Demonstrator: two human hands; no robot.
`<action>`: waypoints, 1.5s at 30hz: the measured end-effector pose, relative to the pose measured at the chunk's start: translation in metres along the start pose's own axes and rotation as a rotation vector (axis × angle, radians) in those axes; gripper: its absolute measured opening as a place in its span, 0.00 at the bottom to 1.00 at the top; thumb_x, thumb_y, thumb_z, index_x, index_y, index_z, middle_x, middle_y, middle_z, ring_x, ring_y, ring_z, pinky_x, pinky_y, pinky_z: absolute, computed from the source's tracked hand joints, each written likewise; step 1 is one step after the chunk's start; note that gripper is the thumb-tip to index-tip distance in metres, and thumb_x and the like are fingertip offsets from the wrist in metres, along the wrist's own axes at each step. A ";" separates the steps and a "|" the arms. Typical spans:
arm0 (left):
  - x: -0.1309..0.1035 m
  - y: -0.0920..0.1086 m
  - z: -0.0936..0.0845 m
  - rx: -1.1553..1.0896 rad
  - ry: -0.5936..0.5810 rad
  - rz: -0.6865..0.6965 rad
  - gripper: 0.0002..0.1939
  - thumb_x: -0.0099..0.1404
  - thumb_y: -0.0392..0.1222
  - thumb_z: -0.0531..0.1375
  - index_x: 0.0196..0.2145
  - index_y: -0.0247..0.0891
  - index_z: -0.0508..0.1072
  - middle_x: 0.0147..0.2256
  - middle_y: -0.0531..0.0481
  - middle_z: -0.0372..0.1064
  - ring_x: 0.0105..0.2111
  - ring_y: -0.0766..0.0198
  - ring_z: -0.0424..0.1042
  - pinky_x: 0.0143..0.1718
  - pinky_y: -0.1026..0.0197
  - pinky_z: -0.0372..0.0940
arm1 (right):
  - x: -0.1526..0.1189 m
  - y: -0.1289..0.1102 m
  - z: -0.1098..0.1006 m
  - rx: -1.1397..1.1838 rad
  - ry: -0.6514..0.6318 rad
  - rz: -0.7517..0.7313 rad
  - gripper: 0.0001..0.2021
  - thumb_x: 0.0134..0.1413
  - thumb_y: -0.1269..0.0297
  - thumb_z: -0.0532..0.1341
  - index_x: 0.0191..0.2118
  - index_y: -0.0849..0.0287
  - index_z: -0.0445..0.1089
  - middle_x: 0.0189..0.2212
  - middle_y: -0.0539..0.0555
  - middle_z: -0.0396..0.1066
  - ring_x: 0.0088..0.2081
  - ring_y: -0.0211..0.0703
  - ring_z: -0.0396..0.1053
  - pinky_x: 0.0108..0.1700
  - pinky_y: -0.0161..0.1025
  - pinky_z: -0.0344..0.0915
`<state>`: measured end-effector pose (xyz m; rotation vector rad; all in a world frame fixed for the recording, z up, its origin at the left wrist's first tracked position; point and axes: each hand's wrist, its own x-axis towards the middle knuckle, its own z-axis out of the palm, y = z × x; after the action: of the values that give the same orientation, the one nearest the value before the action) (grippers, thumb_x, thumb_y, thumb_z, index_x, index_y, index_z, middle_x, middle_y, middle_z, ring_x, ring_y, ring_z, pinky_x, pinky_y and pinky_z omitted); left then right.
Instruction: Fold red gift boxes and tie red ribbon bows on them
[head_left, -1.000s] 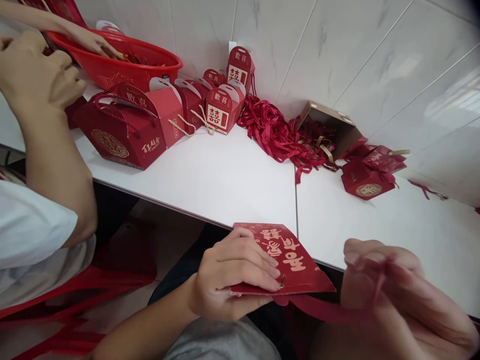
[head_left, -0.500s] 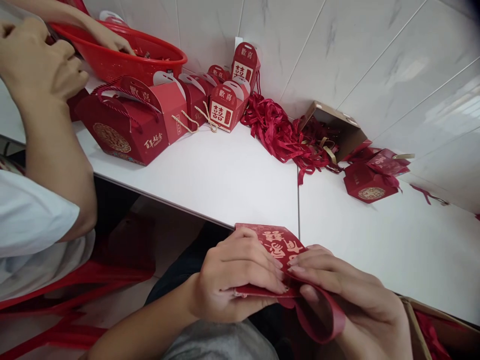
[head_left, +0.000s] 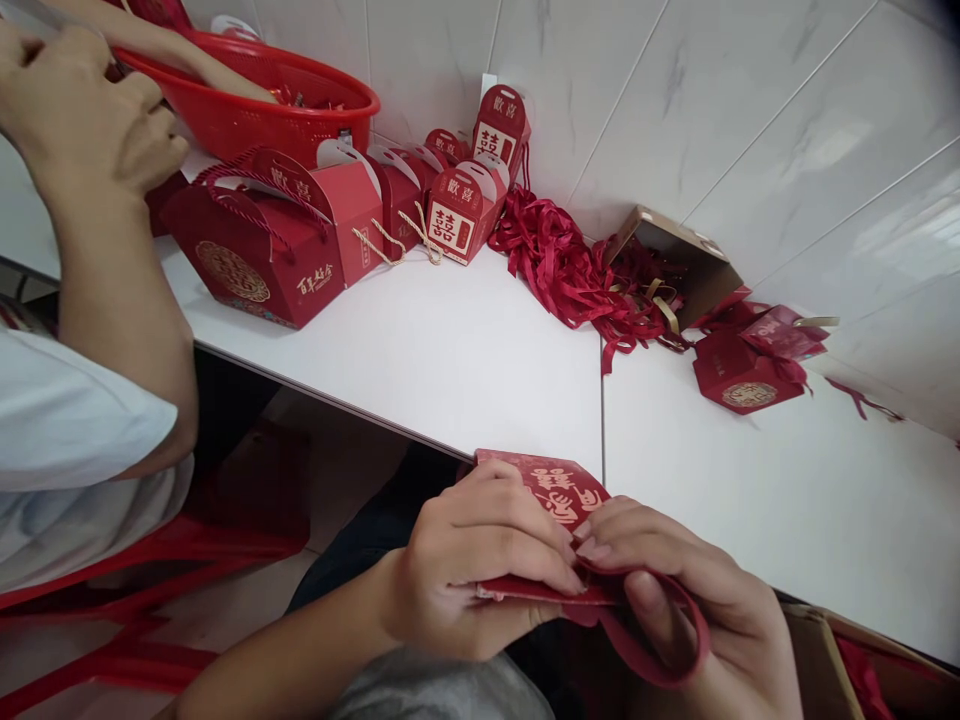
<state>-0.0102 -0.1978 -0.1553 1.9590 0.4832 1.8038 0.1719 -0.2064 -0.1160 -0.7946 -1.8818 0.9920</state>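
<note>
A red paper gift box point(head_left: 559, 478) with gold and pink characters is held low at the table's front edge. My left hand point(head_left: 487, 560) is closed on it, fingers over the top panel and thumb beneath. My right hand point(head_left: 697, 570) pinches a red ribbon point(head_left: 636, 650) at the box's right side. The ribbon curves in a loop below my right fingers, with the thumb inside the loop. Where the ribbon meets the box is mostly hidden by my fingertips.
Several finished red boxes point(head_left: 251, 250) stand at the back left, beside a red plastic basket point(head_left: 285, 130). Ribbons point(head_left: 551, 260) spill from a cardboard box point(head_left: 709, 285) by the wall. Another red box point(head_left: 742, 375) sits right. A co-worker's arm point(head_left: 112, 230) is at left.
The right thumb has pushed further into the ribbon loop, which now looks wider. A co-worker's hand has gone deeper into the red basket. The view has shifted slightly.
</note>
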 end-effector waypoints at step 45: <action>-0.004 0.003 -0.003 0.005 -0.014 -0.084 0.07 0.57 0.37 0.67 0.33 0.31 0.76 0.33 0.44 0.73 0.32 0.63 0.75 0.37 0.63 0.73 | -0.016 0.019 0.015 0.057 0.042 -0.201 0.09 0.61 0.60 0.57 0.39 0.56 0.72 0.29 0.53 0.65 0.31 0.42 0.66 0.34 0.42 0.65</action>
<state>-0.0133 -0.2022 -0.1565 1.9244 0.5571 1.7378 0.1679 -0.2153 -0.1432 -0.5753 -1.8479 0.8918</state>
